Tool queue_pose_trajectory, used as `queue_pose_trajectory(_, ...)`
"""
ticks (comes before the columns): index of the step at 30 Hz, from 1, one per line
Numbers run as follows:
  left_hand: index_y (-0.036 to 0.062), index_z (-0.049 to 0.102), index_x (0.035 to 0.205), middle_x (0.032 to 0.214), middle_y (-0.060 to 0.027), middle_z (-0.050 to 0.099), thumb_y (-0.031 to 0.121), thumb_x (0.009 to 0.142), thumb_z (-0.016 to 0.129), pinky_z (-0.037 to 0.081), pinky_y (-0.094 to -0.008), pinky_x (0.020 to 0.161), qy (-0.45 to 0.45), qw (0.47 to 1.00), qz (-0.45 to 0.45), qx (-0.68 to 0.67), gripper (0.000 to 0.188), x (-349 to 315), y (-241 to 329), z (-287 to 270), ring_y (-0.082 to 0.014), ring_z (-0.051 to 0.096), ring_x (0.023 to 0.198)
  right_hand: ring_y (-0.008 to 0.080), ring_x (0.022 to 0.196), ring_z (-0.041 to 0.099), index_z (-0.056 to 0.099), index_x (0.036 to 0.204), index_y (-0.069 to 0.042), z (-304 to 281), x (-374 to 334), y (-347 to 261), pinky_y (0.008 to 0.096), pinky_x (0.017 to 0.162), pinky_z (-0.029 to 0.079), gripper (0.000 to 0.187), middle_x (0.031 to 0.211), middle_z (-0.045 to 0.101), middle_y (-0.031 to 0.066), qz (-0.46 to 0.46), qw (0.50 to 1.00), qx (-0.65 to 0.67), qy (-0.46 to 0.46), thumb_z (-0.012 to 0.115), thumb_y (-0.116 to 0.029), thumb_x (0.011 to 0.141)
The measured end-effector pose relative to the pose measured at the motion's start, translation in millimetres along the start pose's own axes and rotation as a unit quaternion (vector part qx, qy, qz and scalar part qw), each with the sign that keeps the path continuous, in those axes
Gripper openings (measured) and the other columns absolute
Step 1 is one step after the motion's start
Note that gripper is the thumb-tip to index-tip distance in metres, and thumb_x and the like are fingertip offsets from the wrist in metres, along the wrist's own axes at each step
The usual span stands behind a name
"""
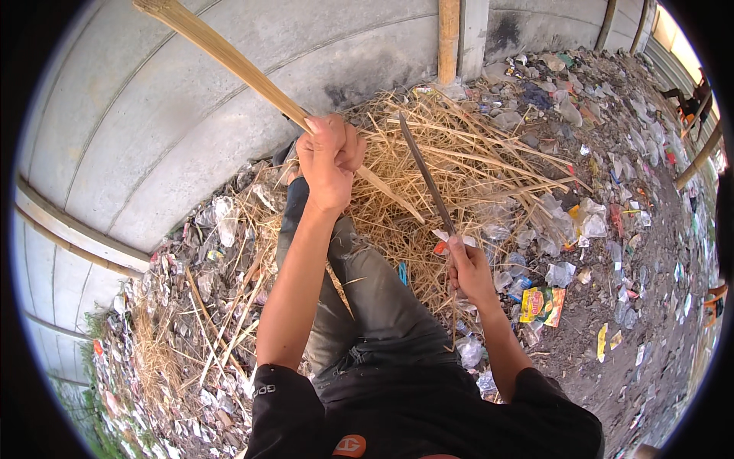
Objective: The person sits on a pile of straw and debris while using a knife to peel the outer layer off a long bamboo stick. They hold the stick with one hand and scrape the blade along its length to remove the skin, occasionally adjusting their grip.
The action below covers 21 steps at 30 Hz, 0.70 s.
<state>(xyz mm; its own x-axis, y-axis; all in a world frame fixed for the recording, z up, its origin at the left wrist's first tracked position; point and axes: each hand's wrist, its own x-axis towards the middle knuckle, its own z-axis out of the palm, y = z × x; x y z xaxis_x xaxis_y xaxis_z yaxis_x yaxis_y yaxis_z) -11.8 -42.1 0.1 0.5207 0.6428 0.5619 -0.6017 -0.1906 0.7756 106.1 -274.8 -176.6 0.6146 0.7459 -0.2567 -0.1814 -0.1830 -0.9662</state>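
My left hand (330, 164) is closed around a long bamboo strip (237, 69), raised above my legs. One end of the strip reaches up and left toward the wall; the other, thinner end slants down to the right past my fist. In my right hand (470, 271) is a long knife (427, 174), its dark, narrow blade pointing up and slightly left. The blade stands apart from the bamboo strip. My fingers mostly hide the knife's handle. Beneath both hands spreads a heap of pale bamboo shavings (489, 145). A thin sliver (338, 289) lies against my trouser leg.
A grey concrete wall (176, 130) rises in front and to the left, with a bamboo post (449, 42) against it. Plastic litter covers the ground, including a yellow and green packet (543, 305) by my right forearm. Part of another person (692, 103) shows at the far right.
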Motion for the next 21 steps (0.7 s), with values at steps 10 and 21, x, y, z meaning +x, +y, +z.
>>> queue_pose_trajectory(10, 0.0148, 0.023, 0.063, 0.058, 0.0050, 0.022, 0.083, 0.090, 0.035, 0.017, -0.0273, 0.045, 0.110, 0.993, -0.008, 0.031, 0.074, 7.2, -7.0, -4.8, -0.0085, 0.018, 0.052, 0.0097, 0.040, 0.043, 0.050, 0.079, -0.005, 2.8, -47.4, -88.7, 0.0273, 0.043, 0.039, 0.050, 0.053, 0.047, 0.0006, -0.229, 0.925, 0.299, -0.051, 0.048, -0.046, 0.106)
queue_pose_trajectory(21, 0.0146, 0.025, 0.065, 0.056, 0.0046, 0.022, 0.071, 0.099, 0.037, 0.018, -0.0271, 0.043, 0.143, 0.986, 0.051, 0.064, 0.067, 7.7, -27.7, -12.1, -0.0084, 0.018, 0.047, 0.0083, 0.044, 0.043, 0.049, 0.073, -0.009, 0.8, -18.7, -43.8, 0.0288, 0.041, 0.037, 0.052, 0.056, 0.044, -0.0006, 0.009, 0.995, 0.099, -0.006, 0.054, -0.052, 0.102)
